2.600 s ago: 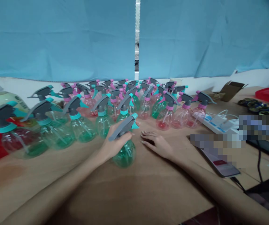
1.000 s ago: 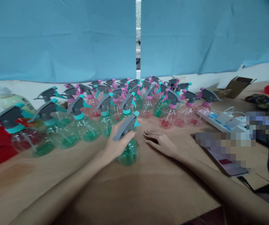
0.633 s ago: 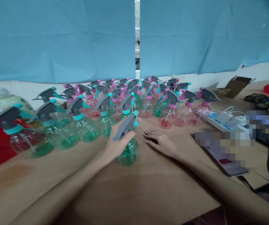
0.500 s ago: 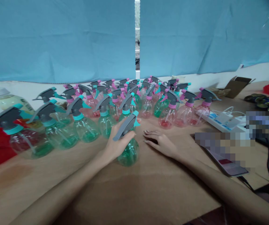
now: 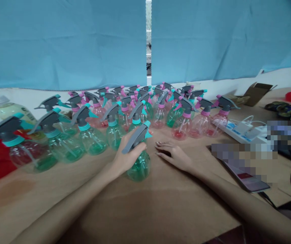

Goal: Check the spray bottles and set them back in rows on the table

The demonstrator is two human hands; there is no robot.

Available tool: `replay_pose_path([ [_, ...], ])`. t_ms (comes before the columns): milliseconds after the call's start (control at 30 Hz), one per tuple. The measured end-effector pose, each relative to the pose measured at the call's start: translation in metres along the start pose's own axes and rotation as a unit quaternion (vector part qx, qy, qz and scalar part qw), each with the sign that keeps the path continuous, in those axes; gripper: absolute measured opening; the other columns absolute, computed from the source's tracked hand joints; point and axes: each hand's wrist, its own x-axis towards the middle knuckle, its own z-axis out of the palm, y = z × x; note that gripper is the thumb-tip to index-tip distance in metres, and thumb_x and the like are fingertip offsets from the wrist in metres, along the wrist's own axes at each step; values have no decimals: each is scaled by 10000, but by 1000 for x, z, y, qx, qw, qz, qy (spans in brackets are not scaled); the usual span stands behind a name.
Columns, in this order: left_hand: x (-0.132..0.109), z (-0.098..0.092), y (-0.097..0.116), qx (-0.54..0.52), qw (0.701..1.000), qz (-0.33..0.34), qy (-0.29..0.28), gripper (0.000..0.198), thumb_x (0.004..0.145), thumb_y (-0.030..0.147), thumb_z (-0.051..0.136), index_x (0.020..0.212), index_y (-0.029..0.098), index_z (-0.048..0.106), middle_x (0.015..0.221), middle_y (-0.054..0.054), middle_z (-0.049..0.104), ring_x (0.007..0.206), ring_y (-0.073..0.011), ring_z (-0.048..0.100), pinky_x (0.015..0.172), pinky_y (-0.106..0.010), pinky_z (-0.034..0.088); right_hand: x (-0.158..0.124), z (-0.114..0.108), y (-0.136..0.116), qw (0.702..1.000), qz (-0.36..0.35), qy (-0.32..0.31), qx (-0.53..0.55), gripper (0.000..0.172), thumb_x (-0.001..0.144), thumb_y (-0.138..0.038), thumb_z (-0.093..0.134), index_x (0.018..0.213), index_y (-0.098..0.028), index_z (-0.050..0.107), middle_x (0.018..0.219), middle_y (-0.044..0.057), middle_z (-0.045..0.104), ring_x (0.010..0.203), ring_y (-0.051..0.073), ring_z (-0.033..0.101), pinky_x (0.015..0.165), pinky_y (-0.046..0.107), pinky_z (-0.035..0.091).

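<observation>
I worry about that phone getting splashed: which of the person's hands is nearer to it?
The right hand. It rests on the table to the left of the phone. The left hand is farther left, gripping a green spray bottle.

We hold our left hand (image 5: 128, 153) curled in a grip near the centre of the frame, thumb pointing right; our bare left forearm (image 5: 76, 196) slants up from the lower left. Our right hand (image 5: 174, 156) rests palm down, slightly arched, fingers leftward, its bare forearm (image 5: 237, 195) reaching from the lower right.

No legible words or numbers — anywhere.
</observation>
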Motion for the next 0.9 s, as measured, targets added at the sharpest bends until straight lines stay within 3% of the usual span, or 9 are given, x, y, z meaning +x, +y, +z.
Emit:
replay_pose_path([
  [200, 3, -1, 0, -35, 999, 11, -1, 215, 708, 220, 477, 868, 235, 620, 653, 43, 535, 575, -133, 494, 551, -254, 397, 0, 0, 0, 1000, 7, -6, -5, 374, 912, -360, 498, 1232, -194, 597, 1270, 80, 606, 1206, 219, 534, 1044, 417, 416],
  [400, 5, -1, -2, -64, 998, 9, -15, 142, 721, 218, 501, 812, 216, 611, 779, 5, 607, 759, -173, 576, 704, -298, 469, 0, -2, -1, 1000, 4, -1, 4, 362, 908, -357, 503, 1232, -226, 597, 1264, 67, 611, 1204, 228, 536, 1033, 437, 426],
  [600, 5, -1, -4, -63, 998, 4, -21, 75, 737, 229, 512, 768, 213, 578, 762, 7, 592, 717, -163, 541, 684, -291, 448, 0, -1, -1, 1000, 4, -5, 3, 359, 909, -353, 503, 1236, -232, 592, 1276, 60, 603, 1219, 228, 525, 1039, 445, 420],
  [900, 3, -1, 0, -69, 997, -12, -8, 243, 759, 299, 544, 954, 218, 664, 712, 6, 605, 636, -162, 542, 677, -305, 477, 0, 0, 1, 1000, 2, -11, -8, 362, 914, -358, 495, 1227, -207, 598, 1276, 72, 602, 1208, 219, 533, 1044, 425, 415],
])
